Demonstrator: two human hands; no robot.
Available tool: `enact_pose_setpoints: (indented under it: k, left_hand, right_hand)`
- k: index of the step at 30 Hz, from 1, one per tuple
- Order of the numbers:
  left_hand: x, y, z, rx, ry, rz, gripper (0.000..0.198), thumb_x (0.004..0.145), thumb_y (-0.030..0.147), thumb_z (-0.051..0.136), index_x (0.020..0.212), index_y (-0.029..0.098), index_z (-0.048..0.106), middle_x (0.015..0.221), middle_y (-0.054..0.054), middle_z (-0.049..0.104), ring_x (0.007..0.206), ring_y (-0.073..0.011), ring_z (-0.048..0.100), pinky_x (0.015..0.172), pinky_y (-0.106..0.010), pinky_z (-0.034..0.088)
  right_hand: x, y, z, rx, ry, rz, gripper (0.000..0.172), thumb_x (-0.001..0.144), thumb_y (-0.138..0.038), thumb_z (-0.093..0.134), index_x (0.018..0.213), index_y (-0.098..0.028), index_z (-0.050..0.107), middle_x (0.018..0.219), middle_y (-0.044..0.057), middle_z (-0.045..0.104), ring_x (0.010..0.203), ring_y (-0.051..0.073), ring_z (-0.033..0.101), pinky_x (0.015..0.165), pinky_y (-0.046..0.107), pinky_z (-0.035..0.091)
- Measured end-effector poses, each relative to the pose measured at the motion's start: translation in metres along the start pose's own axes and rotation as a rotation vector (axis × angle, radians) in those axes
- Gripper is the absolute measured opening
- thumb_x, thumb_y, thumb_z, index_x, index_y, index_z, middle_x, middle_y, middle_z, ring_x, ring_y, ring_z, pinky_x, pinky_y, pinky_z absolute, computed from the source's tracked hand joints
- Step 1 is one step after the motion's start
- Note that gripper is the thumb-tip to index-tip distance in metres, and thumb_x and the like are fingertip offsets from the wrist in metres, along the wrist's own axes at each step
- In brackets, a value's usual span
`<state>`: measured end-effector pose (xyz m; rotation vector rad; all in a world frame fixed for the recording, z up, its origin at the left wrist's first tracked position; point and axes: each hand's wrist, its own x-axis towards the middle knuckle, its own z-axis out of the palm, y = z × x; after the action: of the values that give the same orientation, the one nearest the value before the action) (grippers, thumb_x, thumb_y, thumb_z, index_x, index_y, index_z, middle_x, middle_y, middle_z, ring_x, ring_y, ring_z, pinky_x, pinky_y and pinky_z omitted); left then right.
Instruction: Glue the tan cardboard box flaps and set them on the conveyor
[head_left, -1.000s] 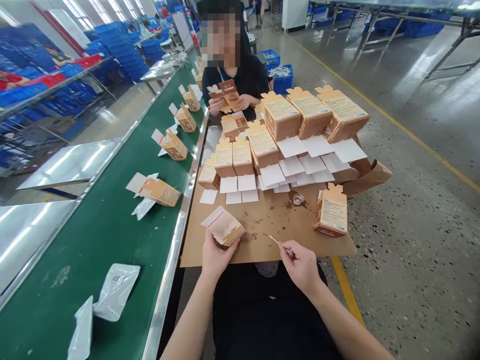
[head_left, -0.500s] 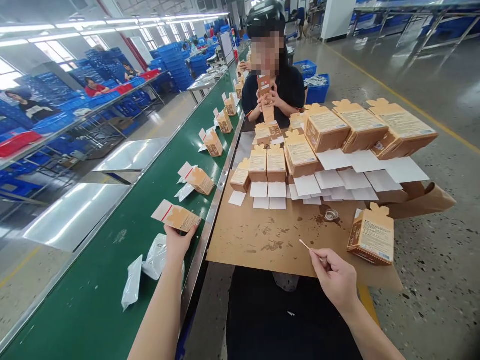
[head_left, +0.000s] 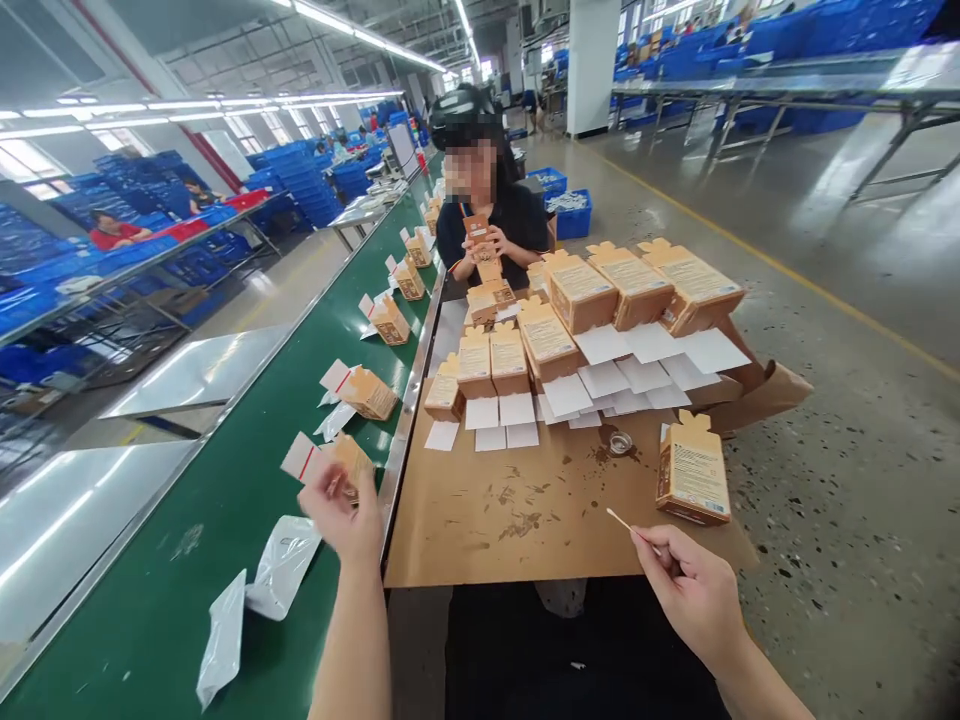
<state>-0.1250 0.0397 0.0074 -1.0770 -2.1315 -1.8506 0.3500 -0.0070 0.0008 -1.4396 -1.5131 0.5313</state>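
My left hand (head_left: 343, 515) is over the green conveyor belt, fingers curved and apart, holding nothing. Just beyond it stands a brown carton (head_left: 354, 458) with its white flap and red strip up, partly hidden by the fingers. Between the thumb and fingers of my right hand (head_left: 686, 580) is a cotton swab (head_left: 619, 520), its tip pointing left over the cardboard sheet. A small clear dish (head_left: 620, 443) sits on wet spots ahead of that hand. Near it, at the right, one brown printed carton (head_left: 694, 470) stands on the cardboard.
Stacked cartons with white flaps (head_left: 574, 290) fill the back of the cardboard-covered table (head_left: 465, 545). White plastic pouches (head_left: 283, 565) and more cartons (head_left: 386, 318) lie along the belt (head_left: 225, 520). Across the table a co-worker (head_left: 517, 215) holds a carton. Blue bins (head_left: 570, 212) stand behind.
My left hand has let go of the carton and drawn back toward me, leaving it on the belt. My right hand still holds the swab. The view has turned right.
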Motion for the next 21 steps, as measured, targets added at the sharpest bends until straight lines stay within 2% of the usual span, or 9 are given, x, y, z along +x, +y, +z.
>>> enact_pose_setpoints:
  k: [2, 4, 6, 7, 10, 13, 16, 18, 21]
  left_hand:
    - [0.010, 0.022, 0.033, 0.036, -0.145, 0.070, 0.049, 0.090, 0.044, 0.080, 0.132, 0.025, 0.063, 0.134, -0.014, 0.066, 0.138, -0.0385, 0.070, 0.127, -0.062, 0.058]
    - [0.028, 0.044, 0.064, 0.172, -0.264, 0.156, 0.037, 0.091, 0.040, 0.080, 0.123, 0.024, 0.071, 0.131, -0.016, 0.070, 0.141, -0.0436, 0.067, 0.131, -0.067, 0.052]
    - [0.048, 0.056, 0.083, 0.310, -0.317, 0.211, 0.027, 0.089, 0.035, 0.080, 0.114, 0.025, 0.076, 0.128, -0.017, 0.073, 0.142, -0.0471, 0.065, 0.132, -0.070, 0.047]
    - [0.056, 0.058, 0.086, 0.352, -0.326, 0.223, 0.023, 0.089, 0.033, 0.079, 0.111, 0.026, 0.077, 0.126, -0.016, 0.074, 0.139, -0.0471, 0.066, 0.130, -0.069, 0.048]
    - [0.067, 0.045, 0.075, 0.388, -0.330, 0.308, 0.020, 0.090, 0.030, 0.076, 0.109, 0.026, 0.080, 0.119, -0.014, 0.077, 0.125, -0.0418, 0.072, 0.119, -0.060, 0.054]
    - [0.061, 0.027, 0.053, 0.367, -0.329, 0.466, 0.019, 0.094, 0.028, 0.074, 0.111, 0.026, 0.083, 0.113, -0.013, 0.079, 0.113, -0.0370, 0.076, 0.111, -0.054, 0.058]
    - [0.051, 0.019, 0.041, 0.349, -0.329, 0.624, 0.017, 0.097, 0.025, 0.075, 0.112, 0.026, 0.085, 0.118, -0.013, 0.082, 0.113, -0.0354, 0.078, 0.114, -0.055, 0.059]
    - [0.050, 0.017, 0.041, 0.371, -0.412, 0.718, 0.022, 0.097, 0.021, 0.075, 0.115, 0.028, 0.086, 0.123, -0.013, 0.085, 0.117, -0.0351, 0.079, 0.124, -0.058, 0.055]
    - [0.064, 0.010, 0.043, 0.451, -0.662, 0.839, 0.033, 0.096, 0.013, 0.068, 0.112, 0.033, 0.088, 0.124, -0.009, 0.088, 0.126, -0.0337, 0.080, 0.138, -0.060, 0.044]
  right_hand:
    - [0.006, -0.003, -0.006, -0.040, -0.027, -0.014, 0.054, 0.112, -0.064, 0.066, 0.080, -0.025, 0.086, 0.056, -0.003, 0.052, 0.047, 0.016, 0.049, 0.049, 0.027, 0.050]
    - [0.016, -0.007, -0.010, -0.076, -0.042, -0.059, 0.056, 0.114, -0.062, 0.065, 0.078, -0.024, 0.084, 0.057, -0.003, 0.053, 0.048, 0.015, 0.050, 0.050, 0.026, 0.049]
    - [0.025, -0.010, -0.017, -0.111, -0.010, -0.113, 0.055, 0.115, -0.059, 0.064, 0.076, -0.024, 0.082, 0.057, -0.004, 0.053, 0.049, 0.014, 0.050, 0.051, 0.024, 0.050]
    - [0.028, -0.011, -0.021, -0.125, 0.022, -0.137, 0.054, 0.116, -0.057, 0.064, 0.077, -0.024, 0.082, 0.057, -0.004, 0.052, 0.048, 0.013, 0.050, 0.051, 0.024, 0.050]
    - [0.028, -0.011, -0.035, -0.130, 0.097, -0.201, 0.044, 0.115, -0.050, 0.069, 0.084, -0.025, 0.086, 0.056, -0.006, 0.052, 0.046, 0.012, 0.050, 0.050, 0.022, 0.048]
    - [0.023, -0.007, -0.048, -0.131, 0.134, -0.229, 0.037, 0.112, -0.047, 0.074, 0.085, -0.025, 0.087, 0.055, -0.006, 0.053, 0.044, 0.011, 0.050, 0.047, 0.021, 0.045]
    - [0.025, -0.004, -0.055, -0.168, 0.176, -0.212, 0.040, 0.111, -0.048, 0.075, 0.081, -0.025, 0.086, 0.055, -0.006, 0.052, 0.045, 0.011, 0.050, 0.048, 0.020, 0.047]
    - [0.030, -0.003, -0.057, -0.180, 0.189, -0.212, 0.040, 0.111, -0.050, 0.075, 0.083, -0.024, 0.087, 0.054, -0.006, 0.052, 0.044, 0.011, 0.050, 0.048, 0.020, 0.048]
    - [0.036, -0.002, -0.059, -0.178, 0.200, -0.226, 0.037, 0.110, -0.049, 0.077, 0.084, -0.023, 0.088, 0.054, -0.006, 0.053, 0.044, 0.010, 0.052, 0.049, 0.019, 0.049]
